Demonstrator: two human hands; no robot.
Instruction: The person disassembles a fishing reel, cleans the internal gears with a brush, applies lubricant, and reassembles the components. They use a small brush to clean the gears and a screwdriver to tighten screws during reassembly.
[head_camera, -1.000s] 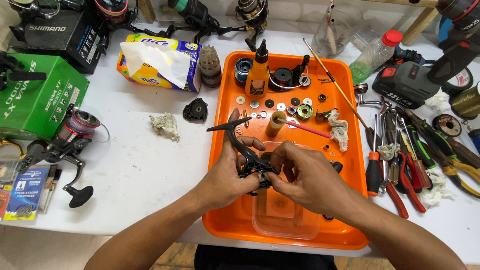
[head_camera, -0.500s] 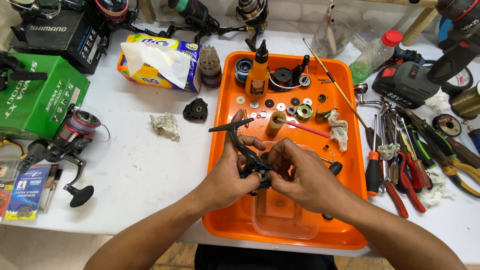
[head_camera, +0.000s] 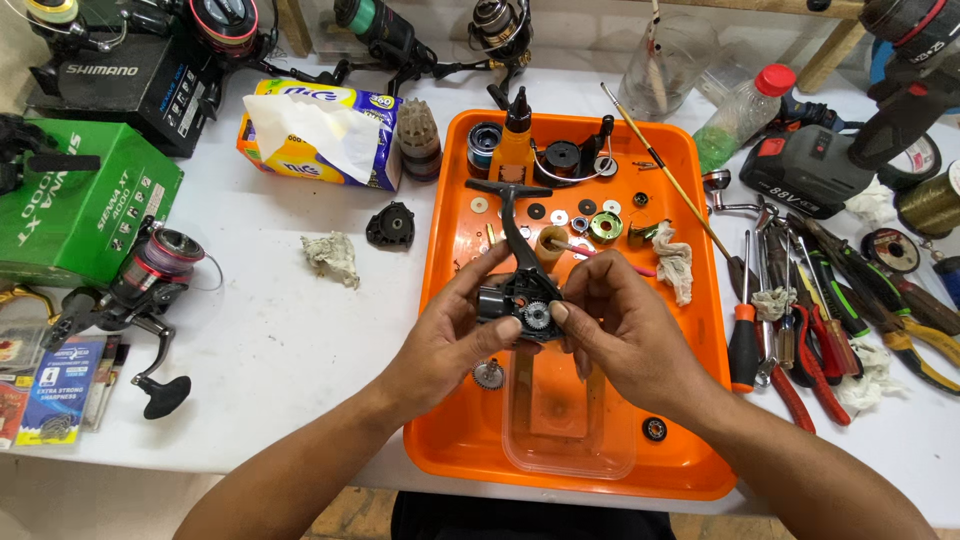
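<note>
Barely anything has shifted since a moment ago: both hands stay locked on the black reel body (head_camera: 520, 295), held up over the middle of the orange tray (head_camera: 690, 410), its stem now pointing a touch more toward the top of the tray. Left hand (head_camera: 455, 335) has its fingers clamped around the body's left side, thumb pressing near the small exposed gear (head_camera: 537, 318). Right hand (head_camera: 625, 330) pinches the same body from the right, fingertips meeting at that gear. Down on the tray floor, a loose gear (head_camera: 488, 375) lies just beside the left wrist, with a clear plastic tub (head_camera: 565, 425) below the hands. Screwdrivers and pliers (head_camera: 800, 330) crowd the white counter (head_camera: 290, 340) to the right.
</note>
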